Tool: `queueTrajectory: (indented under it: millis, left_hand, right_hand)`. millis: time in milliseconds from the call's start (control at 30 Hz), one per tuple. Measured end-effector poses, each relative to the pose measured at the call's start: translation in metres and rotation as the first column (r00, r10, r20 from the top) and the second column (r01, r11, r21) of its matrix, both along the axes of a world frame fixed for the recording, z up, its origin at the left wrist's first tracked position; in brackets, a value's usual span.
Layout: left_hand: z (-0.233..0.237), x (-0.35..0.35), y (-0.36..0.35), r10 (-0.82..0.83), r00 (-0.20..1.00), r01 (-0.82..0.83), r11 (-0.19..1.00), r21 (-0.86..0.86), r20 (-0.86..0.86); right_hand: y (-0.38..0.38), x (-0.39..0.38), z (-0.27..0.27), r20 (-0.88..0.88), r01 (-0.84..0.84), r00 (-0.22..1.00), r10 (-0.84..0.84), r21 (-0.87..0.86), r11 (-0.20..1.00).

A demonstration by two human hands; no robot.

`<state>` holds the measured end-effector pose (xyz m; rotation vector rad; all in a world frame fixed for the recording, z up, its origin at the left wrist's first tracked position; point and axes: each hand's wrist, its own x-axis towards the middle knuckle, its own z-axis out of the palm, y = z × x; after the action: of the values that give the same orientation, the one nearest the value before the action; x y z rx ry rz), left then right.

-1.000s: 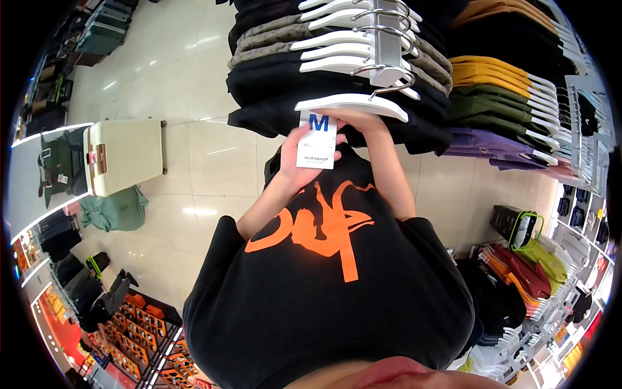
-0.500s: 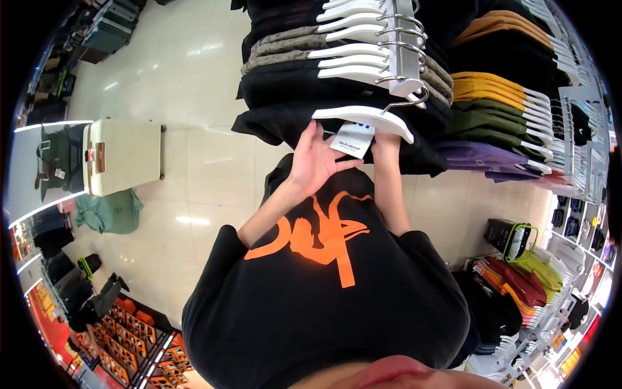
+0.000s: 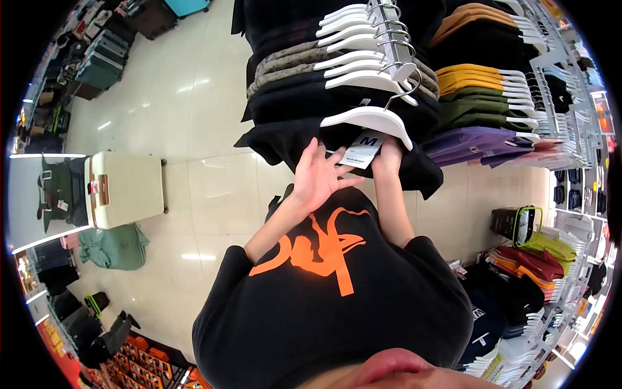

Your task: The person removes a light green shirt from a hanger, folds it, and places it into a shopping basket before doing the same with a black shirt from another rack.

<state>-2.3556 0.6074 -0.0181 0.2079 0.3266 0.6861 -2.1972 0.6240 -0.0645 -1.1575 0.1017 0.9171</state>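
A white hanger (image 3: 368, 117) carries a black garment (image 3: 275, 137) at the front end of the rack. Below the hanger, a white tag (image 3: 361, 150) with a large "M" faces up at the garment's neck. My left hand (image 3: 317, 172) is palm up beside the tag, its fingers spread and some fingertips near the tag's lower edge. At the tag's right edge, my right hand (image 3: 387, 157) is closed on it, with its fingertips partly hidden by the tag and the black cloth.
More garments hang behind on a metal rail (image 3: 394, 45). Yellow shirts (image 3: 470, 80) and purple shirts (image 3: 476, 144) hang at right. A cream suitcase (image 3: 126, 189) and a green bag (image 3: 115, 246) are at left. Shelves line both sides.
The tag has tilted, so its large "M" now shows fully. The hanger and garment sit slightly differently, and the whole view has shifted a little.
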Motion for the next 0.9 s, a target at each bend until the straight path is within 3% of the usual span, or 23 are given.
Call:
queueTrajectory:
  millis: [100, 167, 233, 300, 400, 433, 567, 600, 633, 767, 800, 867, 900]
  left_hand:
    - [0.006, -0.007, -0.009, -0.039, 0.999, 0.039, 0.999, 0.013, -0.025]
    - [0.006, -0.011, -0.011, -0.024, 1.0, 0.024, 1.0, 0.011, -0.006]
    - [0.006, -0.014, -0.011, 0.023, 1.0, -0.023, 0.999, -0.028, 0.002]
    - [0.004, -0.019, -0.009, 0.015, 0.999, -0.016, 1.0, 0.024, 0.036]
    - [0.007, -0.026, -0.01, 0.016, 1.0, -0.016, 1.0, 0.02, 0.006]
    - [0.005, -0.028, -0.009, 0.012, 1.0, -0.013, 1.0, 0.024, 0.01]
    - [-0.004, -0.034, -0.007, -0.053, 0.995, 0.043, 0.992, 0.118, 0.084]
    - [-0.003, -0.034, -0.01, -0.005, 0.999, 0.0, 0.995, 0.095, 0.052]
    - [-0.004, -0.034, -0.012, -0.009, 0.999, 0.003, 0.994, 0.112, 0.046]
    - [-0.01, -0.035, -0.014, -0.02, 0.998, 0.011, 0.989, 0.146, 0.062]
    - [-0.01, -0.036, -0.014, -0.024, 0.998, 0.015, 0.989, 0.147, 0.064]
    - [-0.01, -0.036, -0.013, -0.025, 0.995, 0.013, 0.991, 0.131, 0.092]
    - [-0.012, -0.037, -0.013, -0.026, 0.995, 0.012, 0.99, 0.14, 0.098]
  right_hand:
    - [-0.01, -0.011, 0.0, 0.239, 0.01, 0.97, -0.036, 0.108, 0.994]
    - [-0.008, -0.014, -0.004, 0.288, 0.056, 0.955, -0.074, 0.068, 0.996]
    - [-0.009, -0.014, -0.002, 0.238, 0.013, 0.971, -0.03, 0.073, 0.997]
    - [-0.008, -0.014, -0.007, 0.01, 0.034, 0.999, -0.034, 0.044, 0.998]
    - [-0.009, -0.017, -0.03, 0.23, 0.05, 0.971, -0.066, 0.074, 0.996]
    - [-0.016, -0.028, -0.016, 0.302, 0.036, 0.951, -0.07, 0.117, 0.993]
    - [-0.072, -0.064, 0.034, 0.418, -0.293, 0.896, 0.151, 0.301, 0.908]
    - [-0.089, -0.069, 0.039, 0.425, -0.383, 0.873, 0.239, 0.296, 0.875]
    - [-0.102, -0.073, 0.036, 0.541, -0.414, 0.809, 0.232, 0.242, 0.878]
    - [-0.156, -0.064, -0.014, 0.622, -0.298, 0.756, 0.207, 0.045, 0.954]
    - [-0.169, -0.061, -0.026, 0.596, -0.156, 0.792, 0.13, -0.008, 0.988]
    - [-0.193, -0.035, -0.076, 0.705, 0.094, 0.707, 0.058, -0.175, 0.98]
    - [-0.202, -0.024, -0.084, 0.75, 0.17, 0.651, 0.115, -0.291, 0.941]
